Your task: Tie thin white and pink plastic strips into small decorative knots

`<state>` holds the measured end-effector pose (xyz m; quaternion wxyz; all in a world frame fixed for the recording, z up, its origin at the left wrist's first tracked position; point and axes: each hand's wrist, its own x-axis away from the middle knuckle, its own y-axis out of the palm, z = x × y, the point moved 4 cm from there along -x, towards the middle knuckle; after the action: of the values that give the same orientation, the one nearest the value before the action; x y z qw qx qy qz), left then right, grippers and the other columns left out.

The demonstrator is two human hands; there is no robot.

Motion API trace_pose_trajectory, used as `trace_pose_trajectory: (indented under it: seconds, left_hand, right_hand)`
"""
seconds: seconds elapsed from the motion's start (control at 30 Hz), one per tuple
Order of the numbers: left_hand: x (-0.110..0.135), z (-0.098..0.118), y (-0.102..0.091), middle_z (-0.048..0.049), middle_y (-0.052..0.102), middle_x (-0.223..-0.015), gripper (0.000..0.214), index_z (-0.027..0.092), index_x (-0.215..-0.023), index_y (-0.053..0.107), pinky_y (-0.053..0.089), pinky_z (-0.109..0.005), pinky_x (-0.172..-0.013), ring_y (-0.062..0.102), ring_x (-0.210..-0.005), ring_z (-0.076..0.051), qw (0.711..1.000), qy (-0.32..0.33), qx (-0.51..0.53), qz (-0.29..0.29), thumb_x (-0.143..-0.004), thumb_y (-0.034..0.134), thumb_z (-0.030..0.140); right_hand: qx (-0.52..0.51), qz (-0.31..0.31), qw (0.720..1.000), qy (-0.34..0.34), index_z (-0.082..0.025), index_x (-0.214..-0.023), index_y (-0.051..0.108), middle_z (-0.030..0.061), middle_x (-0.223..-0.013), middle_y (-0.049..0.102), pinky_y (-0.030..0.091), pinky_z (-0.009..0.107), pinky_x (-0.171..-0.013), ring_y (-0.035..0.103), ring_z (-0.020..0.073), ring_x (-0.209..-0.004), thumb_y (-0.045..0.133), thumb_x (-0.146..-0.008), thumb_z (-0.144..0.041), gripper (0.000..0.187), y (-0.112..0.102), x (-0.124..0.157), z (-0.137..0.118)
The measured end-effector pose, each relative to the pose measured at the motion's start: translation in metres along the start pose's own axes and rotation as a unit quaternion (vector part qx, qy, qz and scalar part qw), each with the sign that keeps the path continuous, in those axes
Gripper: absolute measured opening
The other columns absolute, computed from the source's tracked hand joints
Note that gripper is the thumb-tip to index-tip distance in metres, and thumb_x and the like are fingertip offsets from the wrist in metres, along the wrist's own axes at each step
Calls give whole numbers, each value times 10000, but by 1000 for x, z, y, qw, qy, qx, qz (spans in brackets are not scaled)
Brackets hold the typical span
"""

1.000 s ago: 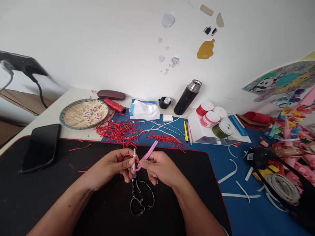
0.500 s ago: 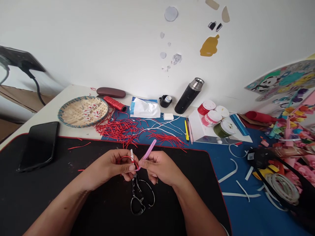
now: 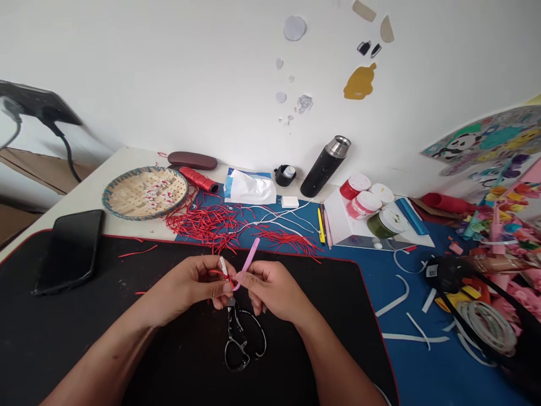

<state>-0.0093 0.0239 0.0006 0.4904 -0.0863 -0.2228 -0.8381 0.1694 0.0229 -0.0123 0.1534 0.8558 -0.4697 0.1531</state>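
Observation:
My left hand pinches a small white strip standing up from its fingertips, with a loop of red cord around its lower part. A pink strip slants up from between the thumb and fingers of my right hand. Its lower end curves to the left fingertips, where the strips and cord meet; the fingers hide how they join. Just below both hands, scissors with black-and-white handles lie on the black mat, their blades mostly covered.
Behind the mat lie a pile of red cords, a red thread spool and a woven basket with small white-and-red pieces. A phone rests at left. A black flask, jars and loose white strips are farther right.
The upper tip of the pink strip has swung slightly left, and the white strip leans a little more to the left. Both hands keep their grip.

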Motion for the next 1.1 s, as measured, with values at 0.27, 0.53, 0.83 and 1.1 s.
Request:
trace_pose_trajectory:
  seconds: [0.27,0.53,0.83,1.1]
  left_hand:
    - [-2,-3,-8,-56,773,-687,312,158,-822,799,539,-189,-534,663,-541,-124,996,-3,82,46,-696,998,362]
    - [-1,-5,-9,-54,781,-668,313,157,-816,799,537,-165,-502,667,-518,-114,991,-15,132,33,-673,1018,329]
    - [-2,-6,-9,-43,768,-649,317,150,-829,809,538,-140,-485,672,-506,-104,983,-26,177,24,-669,1024,318]
    - [-1,-6,-14,-56,771,-689,391,139,-996,852,580,-167,-536,668,-531,-104,985,-7,165,42,-724,994,382]
  right_hand:
    - [118,169,970,-128,-184,-1008,739,-47,-659,617,449,220,-531,612,108,-517,685,-989,-397,220,-14,3,-8]
    - [245,168,922,-249,-250,-1355,721,-5,-807,719,522,255,-673,656,145,-651,670,-1018,-294,344,-10,11,-20]
    - [382,103,874,-281,-235,-1140,798,31,-898,773,460,250,-703,706,168,-783,596,-1092,-254,209,-1,12,-26]
    - [370,82,888,-261,-207,-1073,811,30,-925,793,438,242,-720,700,159,-785,628,-1070,-216,184,3,13,-28]
